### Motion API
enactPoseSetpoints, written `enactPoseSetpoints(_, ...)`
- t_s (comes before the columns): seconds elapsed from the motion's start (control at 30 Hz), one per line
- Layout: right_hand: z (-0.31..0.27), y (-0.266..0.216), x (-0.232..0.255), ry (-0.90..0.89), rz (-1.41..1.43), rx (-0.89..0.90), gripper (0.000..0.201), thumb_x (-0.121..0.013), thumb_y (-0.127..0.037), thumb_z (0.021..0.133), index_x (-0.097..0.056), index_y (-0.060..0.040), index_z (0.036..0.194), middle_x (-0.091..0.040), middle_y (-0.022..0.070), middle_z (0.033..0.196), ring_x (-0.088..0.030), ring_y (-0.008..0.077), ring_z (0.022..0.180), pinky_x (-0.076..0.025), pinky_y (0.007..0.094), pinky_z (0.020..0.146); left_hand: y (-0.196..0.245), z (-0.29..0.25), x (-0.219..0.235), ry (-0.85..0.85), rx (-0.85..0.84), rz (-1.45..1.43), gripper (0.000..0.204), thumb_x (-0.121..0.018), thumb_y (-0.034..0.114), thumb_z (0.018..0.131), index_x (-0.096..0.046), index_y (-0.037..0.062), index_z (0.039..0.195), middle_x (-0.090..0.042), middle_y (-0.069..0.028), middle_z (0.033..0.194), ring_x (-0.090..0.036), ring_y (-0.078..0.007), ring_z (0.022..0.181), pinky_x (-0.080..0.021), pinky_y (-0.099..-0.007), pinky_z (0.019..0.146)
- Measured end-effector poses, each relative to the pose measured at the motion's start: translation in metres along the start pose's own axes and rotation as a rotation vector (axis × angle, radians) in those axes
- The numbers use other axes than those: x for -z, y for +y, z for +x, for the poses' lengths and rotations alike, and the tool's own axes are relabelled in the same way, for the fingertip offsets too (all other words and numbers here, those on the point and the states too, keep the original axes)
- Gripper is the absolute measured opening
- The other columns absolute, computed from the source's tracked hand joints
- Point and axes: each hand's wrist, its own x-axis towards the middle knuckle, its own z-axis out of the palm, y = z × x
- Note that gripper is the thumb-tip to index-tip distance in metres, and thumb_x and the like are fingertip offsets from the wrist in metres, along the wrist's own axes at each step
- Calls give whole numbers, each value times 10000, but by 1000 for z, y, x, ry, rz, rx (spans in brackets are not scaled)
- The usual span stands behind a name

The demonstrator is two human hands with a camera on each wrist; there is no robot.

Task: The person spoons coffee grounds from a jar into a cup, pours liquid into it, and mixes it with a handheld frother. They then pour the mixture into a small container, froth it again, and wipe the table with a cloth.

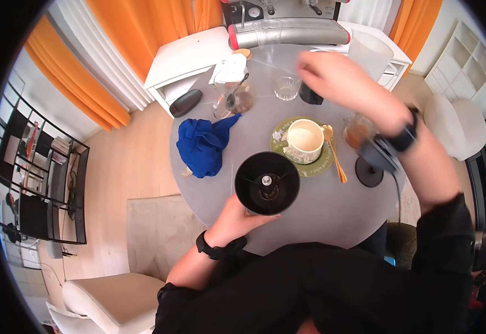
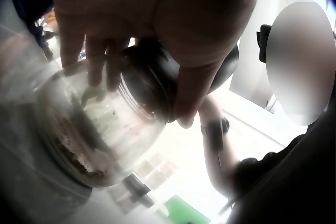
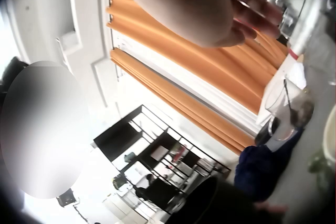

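Note:
My left hand (image 1: 239,220) grips a manual coffee grinder (image 1: 252,196) at the table's near edge. Its black hopper is uncovered, with a metal shaft in the middle and some brown residue at the bottom. In the left wrist view, fingers and thumb wrap the dark collar above a glass jar (image 2: 86,129) with brown bits near its base. My right hand (image 1: 329,72) is raised over the far side of the table, above a black cylinder (image 1: 311,94). Its fingers (image 3: 252,16) are loosely curled and nothing shows in them.
A cream cup (image 1: 304,136) stands on a green saucer (image 1: 318,167) with a gold spoon (image 1: 336,158). Left lies a blue cloth (image 1: 201,147). Behind are a glass jug (image 1: 222,103), a clear tumbler (image 1: 286,89) and an espresso machine (image 1: 293,33). A black disc (image 1: 369,173) sits right.

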Motion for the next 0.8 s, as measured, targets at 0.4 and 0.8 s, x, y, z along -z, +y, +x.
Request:
enactPoseSetpoints(0.4,158,19,-183,-89,27,-142,260,-698,-210,840,-716,8,982,-719,234,960,-698,407,932,-562,492,818,-8,0,3,-17,-48,72,647,-881,136,751,-592,75,1326,-646,-117,1285,-622,-284,1196,-494,-403,1017)
enactPoseSetpoints(0.8,164,23,-160,-64,9,2,160,-660,-180,871,-735,-47,919,-716,202,895,-695,382,875,-541,483,777,-14,1,3,8,-29,111,705,-858,136,748,-549,77,1379,-605,-140,1309,-620,-334,1190,-564,-398,905)
